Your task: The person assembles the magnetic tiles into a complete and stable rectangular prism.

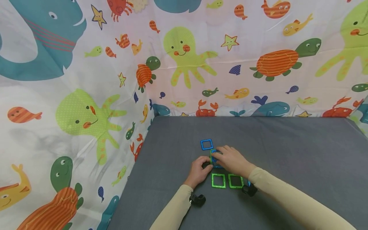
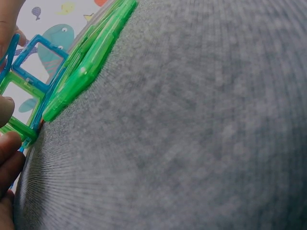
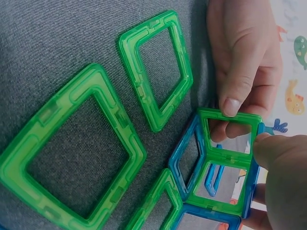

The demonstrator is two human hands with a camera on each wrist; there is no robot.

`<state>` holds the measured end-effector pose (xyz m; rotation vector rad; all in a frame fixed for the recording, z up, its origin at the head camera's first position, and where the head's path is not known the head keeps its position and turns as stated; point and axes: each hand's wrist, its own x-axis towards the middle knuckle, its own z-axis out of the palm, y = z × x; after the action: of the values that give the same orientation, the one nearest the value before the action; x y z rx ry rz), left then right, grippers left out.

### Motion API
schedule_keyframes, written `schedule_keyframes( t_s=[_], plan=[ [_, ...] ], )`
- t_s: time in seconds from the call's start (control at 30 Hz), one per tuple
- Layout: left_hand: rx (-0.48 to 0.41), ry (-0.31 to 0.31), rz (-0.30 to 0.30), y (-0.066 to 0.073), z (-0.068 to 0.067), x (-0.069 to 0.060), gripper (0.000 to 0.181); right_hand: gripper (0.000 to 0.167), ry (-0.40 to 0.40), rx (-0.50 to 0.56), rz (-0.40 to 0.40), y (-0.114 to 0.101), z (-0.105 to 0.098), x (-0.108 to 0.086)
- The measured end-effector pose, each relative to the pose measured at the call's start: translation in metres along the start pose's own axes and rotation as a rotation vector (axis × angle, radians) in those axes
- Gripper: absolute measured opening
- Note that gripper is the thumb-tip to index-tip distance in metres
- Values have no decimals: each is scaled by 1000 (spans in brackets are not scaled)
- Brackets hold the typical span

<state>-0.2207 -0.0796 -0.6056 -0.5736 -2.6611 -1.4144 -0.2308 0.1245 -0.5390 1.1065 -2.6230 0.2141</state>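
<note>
Green and blue square magnetic tile frames are joined into a small standing structure, seen close in the right wrist view. My left hand (image 1: 198,171) pinches the edge of a green magnetic tile (image 3: 230,156), its thumb in front and fingers behind. From the other side my right hand (image 1: 234,161) holds a blue magnetic tile (image 3: 251,175) upright against the green ones. In the head view the right hand covers much of the structure. The left wrist view catches only the fingers (image 2: 8,160) at its left edge, beside the tiles.
Two loose green tiles, a left one (image 1: 212,181) and a right one (image 1: 230,181), lie in front of the structure. A blue tile (image 1: 202,145) lies behind it. Something blue (image 1: 249,183) shows by my right wrist. Grey cloth (image 1: 287,153) meets a patterned curtain (image 1: 210,92).
</note>
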Motion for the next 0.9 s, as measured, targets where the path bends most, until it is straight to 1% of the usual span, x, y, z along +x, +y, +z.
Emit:
schedule_keyframes(
  t_s=[0.1, 0.33, 0.43, 0.5, 0.63, 0.7, 0.8, 0.9],
  plan=[
    [1, -5, -3, 1, 1, 0, 18, 37, 8, 3, 7, 0, 0, -1],
    [0, -4, 2, 1, 2, 2, 18, 37, 56, 9, 9, -1, 0, -4],
    [-1, 0, 3, 1, 3, 1, 17, 37, 53, 19, 7, -1, 0, -5],
    [-5, 0, 3, 1, 4, 1, 16, 38, 35, 47, 18, 0, -2, -6],
    [-7, 12, 9, 1, 4, 1, 14, 40, -3, 130, 90, 8, -11, -10],
    [-2, 21, 12, 0, 4, 2, 14, 39, -1, 157, 133, 15, -17, -14],
    [9, 26, 12, -1, 4, 2, 15, 39, 11, 167, 193, 27, -25, -21],
    [7, 22, 4, -1, 2, 1, 16, 41, 3, 162, 247, 39, -31, -33]
  ],
)
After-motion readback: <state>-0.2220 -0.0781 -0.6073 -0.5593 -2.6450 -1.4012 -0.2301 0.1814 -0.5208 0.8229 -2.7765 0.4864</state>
